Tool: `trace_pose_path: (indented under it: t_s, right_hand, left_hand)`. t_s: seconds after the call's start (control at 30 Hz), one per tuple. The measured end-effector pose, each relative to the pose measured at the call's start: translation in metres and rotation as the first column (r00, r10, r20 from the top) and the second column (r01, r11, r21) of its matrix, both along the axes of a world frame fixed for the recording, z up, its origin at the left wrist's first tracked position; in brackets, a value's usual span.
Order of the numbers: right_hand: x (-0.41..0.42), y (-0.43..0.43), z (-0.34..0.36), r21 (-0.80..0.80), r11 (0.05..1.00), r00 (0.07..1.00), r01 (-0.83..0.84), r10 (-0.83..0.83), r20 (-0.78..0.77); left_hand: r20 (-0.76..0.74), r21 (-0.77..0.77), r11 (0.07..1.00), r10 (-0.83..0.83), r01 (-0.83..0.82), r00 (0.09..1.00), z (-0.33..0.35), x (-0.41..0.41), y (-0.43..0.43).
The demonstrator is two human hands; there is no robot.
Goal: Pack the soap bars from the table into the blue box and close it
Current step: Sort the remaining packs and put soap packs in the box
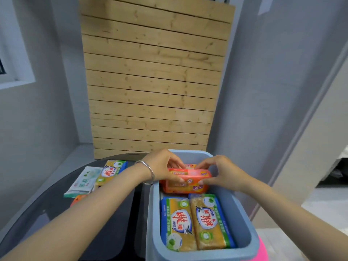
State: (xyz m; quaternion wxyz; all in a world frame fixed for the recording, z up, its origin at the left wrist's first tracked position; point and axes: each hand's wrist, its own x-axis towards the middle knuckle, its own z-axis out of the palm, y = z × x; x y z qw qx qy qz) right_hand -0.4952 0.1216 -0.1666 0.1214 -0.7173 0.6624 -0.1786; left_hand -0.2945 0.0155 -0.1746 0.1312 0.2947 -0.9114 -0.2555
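The blue box (243, 219) stands open at the lower right. Two yellow soap bars (195, 221) lie side by side in its near half. In the far half an orange soap bar (190, 178) is gripped from both ends: my left hand (162, 166) pinches its left end and my right hand (218, 172) pinches its right end. It sits on another orange bar (185, 188) below it. On the dark table (56, 213) to the left lie a yellow soap bar (111, 172), a white-green soap bar (84, 180) and part of an orange one (77, 199).
A wooden slat panel (152, 81) leans against the grey wall behind the table. Something pink (262, 249) shows under the box at the lower right. No lid is in view.
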Motion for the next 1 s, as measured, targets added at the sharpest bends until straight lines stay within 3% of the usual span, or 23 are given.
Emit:
trace_pose_path:
  t_s: [0.13,0.3,0.57,0.87,1.0]
  right_hand:
    - [0.002,-0.004,-0.014,0.029,1.0,0.996,-0.003,0.005,-0.084]
    - [-0.001,-0.002,-0.014,0.038,0.999,0.999,-0.012,0.014,-0.048]
    - [-0.005,0.0,-0.013,0.007,1.0,0.997,0.024,-0.024,-0.071]
    - [0.003,-0.006,-0.019,0.072,0.997,0.999,0.003,0.001,-0.048]
    - [-0.001,-0.005,-0.022,0.002,1.0,1.0,-0.02,0.02,-0.015]
  left_hand:
    - [0.114,-0.006,0.999,-0.035,0.036,0.993,-0.005,-0.003,0.0]
    - [0.159,0.02,0.997,-0.071,0.068,0.985,-0.002,-0.004,-0.002]
    - [0.151,-0.069,0.995,-0.062,0.073,0.987,-0.003,-0.011,-0.001]
    - [0.321,-0.204,0.977,0.003,0.066,0.947,-0.003,-0.013,-0.001]
    - [0.252,-0.244,0.969,0.038,0.025,0.967,-0.001,-0.003,-0.006]
